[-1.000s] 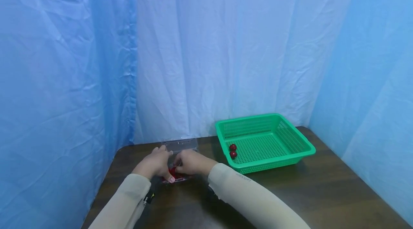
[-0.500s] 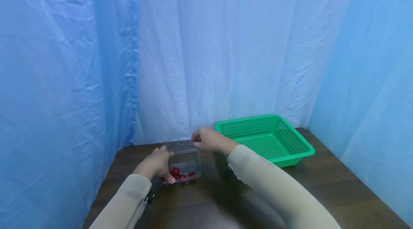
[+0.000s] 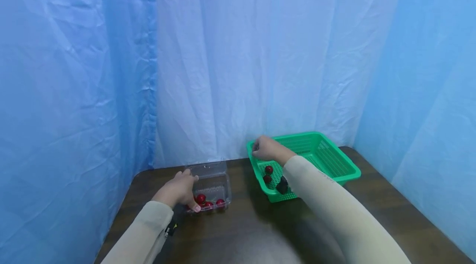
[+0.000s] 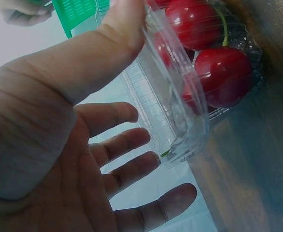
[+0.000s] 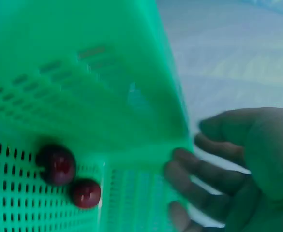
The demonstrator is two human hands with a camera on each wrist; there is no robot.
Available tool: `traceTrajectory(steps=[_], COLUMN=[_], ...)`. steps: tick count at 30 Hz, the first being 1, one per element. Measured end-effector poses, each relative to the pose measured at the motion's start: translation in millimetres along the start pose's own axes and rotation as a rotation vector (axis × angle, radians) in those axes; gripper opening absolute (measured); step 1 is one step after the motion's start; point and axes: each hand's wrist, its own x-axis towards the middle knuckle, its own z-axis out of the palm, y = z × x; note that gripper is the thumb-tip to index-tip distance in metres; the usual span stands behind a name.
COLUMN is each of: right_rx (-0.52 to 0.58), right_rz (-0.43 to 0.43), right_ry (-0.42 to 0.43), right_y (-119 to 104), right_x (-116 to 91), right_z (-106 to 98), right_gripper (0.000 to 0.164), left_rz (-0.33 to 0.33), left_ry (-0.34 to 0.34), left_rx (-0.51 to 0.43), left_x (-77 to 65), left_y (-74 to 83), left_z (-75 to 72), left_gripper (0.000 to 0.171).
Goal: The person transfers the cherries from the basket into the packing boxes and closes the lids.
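Observation:
In the head view a clear plastic clamshell box [image 3: 215, 187] stands with its lid back. Several red cherries [image 3: 201, 198] lie toward its near side, some with green stems. My left hand [image 3: 176, 189] spans the box's left side. Its thumb [image 4: 124, 24] rests at the rim, and its other fingers extend loosely, spread along the wall. My right hand [image 3: 268, 148] hovers above the left rim of a green basket [image 3: 314, 189]. Its fingers [image 5: 189, 183] are bent, and no cherry shows in them. Two dark red cherries [image 5: 85, 193] sit together on the basket's mesh floor.
The dark wooden table [image 3: 238, 235] extends toward me. Blue-white curtains [image 3: 238, 70] hang behind it and on both sides. The basket's perforated walls rise around its cherries.
My right hand has left the clamshell box and moved right, up and over the basket, uncovering the cherries in the box. My left hand has stayed in place.

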Motion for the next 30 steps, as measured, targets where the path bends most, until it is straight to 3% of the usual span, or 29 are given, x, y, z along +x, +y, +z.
traceTrajectory(steps=[5, 12, 20, 30], right_rx=[0.028, 0.018, -0.039, -0.086], right_rz=[0.057, 0.151, 0.214, 0.187], right_ry=[-0.108, -0.159, -0.229, -0.272], right_y=[24, 49, 54, 57], right_x=[6, 7, 3, 6], right_z=[-11, -11, 0, 15], right_gripper=[0.028, 0.030, 0.038, 0.014], left_rz=[0.003, 0.002, 0.005, -0.004], left_ry=[-0.005, -0.009, -0.013, -0.012], left_rx=[-0.015, -0.020, -0.016, -0.005], left_x=[0.6, 0.4, -2.0, -1.0], left_y=[-2.1, 0.6, 2.0, -1.2], left_z=[-0.3, 0.2, -0.7, -1.0], left_gripper=[0.114, 0.114, 0.115, 0.115])
